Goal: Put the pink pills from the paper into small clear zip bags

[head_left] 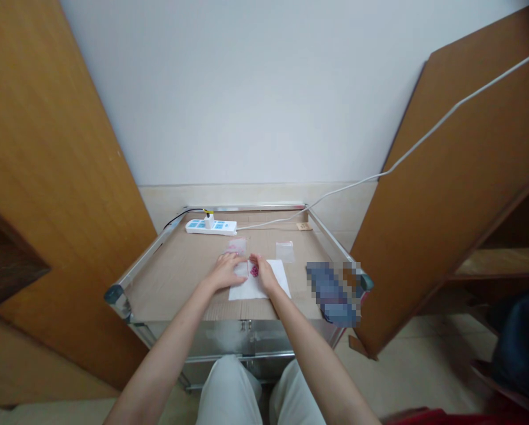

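Observation:
My left hand (224, 271) rests over the left side of a white sheet of paper (249, 290), its thumb and fingers spread apart. Between them lies a small clear bag (241, 269) with a red line along its right edge. Just right of that edge is a little heap of dark pink-red beads or grains (255, 271), too small to make out exactly. My right hand (265, 276) stands on its side against the heap, fingers stretched out and partly curved around it. Beyond my left hand lies another clear bag (236, 244) with some reddish marks or contents.
A clear zip bag (285, 252) lies beyond the paper to the right. A white power strip (211, 226) with a plug sits at the back left, its white cable (348, 187) running right. A pixelated dark item (332, 293) lies at the right edge. Raised metal rails border the cardboard-covered top (167, 289).

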Tool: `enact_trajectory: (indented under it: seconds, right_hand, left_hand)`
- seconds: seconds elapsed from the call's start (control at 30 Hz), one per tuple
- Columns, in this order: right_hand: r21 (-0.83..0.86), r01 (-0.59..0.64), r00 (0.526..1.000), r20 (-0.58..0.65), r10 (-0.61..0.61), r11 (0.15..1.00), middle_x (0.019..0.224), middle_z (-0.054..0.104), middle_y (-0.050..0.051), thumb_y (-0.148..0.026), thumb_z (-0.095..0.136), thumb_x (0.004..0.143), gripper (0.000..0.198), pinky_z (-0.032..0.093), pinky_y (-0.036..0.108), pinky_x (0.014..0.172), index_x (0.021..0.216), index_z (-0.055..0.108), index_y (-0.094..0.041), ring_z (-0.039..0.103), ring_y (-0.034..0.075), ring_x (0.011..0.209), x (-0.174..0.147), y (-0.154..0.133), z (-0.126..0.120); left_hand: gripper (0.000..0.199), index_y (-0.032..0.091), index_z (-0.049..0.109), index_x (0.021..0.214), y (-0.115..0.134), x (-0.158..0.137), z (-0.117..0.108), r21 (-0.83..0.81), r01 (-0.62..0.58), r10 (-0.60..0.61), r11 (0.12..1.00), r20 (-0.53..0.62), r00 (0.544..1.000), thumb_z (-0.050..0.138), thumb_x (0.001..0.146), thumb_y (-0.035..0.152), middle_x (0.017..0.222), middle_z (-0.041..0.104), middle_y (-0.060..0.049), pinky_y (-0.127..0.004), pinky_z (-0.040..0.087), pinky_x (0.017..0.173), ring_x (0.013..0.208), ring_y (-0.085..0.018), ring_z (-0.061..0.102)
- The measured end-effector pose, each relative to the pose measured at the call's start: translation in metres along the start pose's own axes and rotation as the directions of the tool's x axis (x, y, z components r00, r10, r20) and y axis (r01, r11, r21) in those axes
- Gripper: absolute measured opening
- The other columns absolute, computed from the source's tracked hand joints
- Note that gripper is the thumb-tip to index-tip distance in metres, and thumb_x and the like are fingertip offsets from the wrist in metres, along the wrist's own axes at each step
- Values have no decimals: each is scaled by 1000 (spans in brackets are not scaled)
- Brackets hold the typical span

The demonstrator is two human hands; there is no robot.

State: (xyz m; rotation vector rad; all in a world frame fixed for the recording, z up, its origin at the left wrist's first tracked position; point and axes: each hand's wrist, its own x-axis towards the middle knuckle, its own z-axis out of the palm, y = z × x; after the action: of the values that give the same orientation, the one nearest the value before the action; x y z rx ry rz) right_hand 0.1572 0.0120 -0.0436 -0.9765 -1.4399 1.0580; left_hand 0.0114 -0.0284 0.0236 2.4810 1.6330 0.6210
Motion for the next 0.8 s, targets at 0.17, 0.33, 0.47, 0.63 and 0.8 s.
enact_trajectory:
  seconds: [0.17,0.33,0.47,0.63,0.8]
  right_hand:
    - [-102,80,996,36,-77,992,92,61,7,-41,22,83,45,38,30,78,92,59,-18,54,15,86,-4,-8,-2]
    - [-145,79,997,30,-76,986,93,61,7,-39,21,84,44,38,31,78,93,59,-17,53,16,88,-4,-10,-2]
    - [-158,73,997,25,-70,985,94,61,7,-39,20,84,44,40,30,76,93,59,-18,54,16,88,-3,-8,-2]
    - [-161,80,997,36,-75,984,95,60,8,-36,21,84,43,39,31,77,93,58,-18,54,16,88,-4,-11,-2]
    - [-153,81,996,51,-74,985,93,61,7,-37,19,84,44,39,31,78,94,58,-18,54,15,87,-5,-15,-3]
  left_hand:
    - [50,28,55,99,4,9,0,58,-3,-1,998,65,998,62,51,39,99,52,-5,-40,27,89,102,-28,41]
    - [55,27,56,97,5,16,1,66,15,-23,998,111,994,65,44,40,103,52,-6,-42,28,88,101,-29,43]
    - [57,26,56,97,5,20,1,86,-1,-10,996,134,991,65,43,40,105,52,-8,-44,27,88,101,-31,43]
    - [60,25,55,99,9,22,-2,131,-27,6,991,158,987,65,42,40,107,51,-10,-45,26,89,101,-31,43]
    - [57,23,56,96,23,24,-10,195,-50,15,980,180,984,65,41,37,98,55,-9,-42,29,86,96,-30,46]
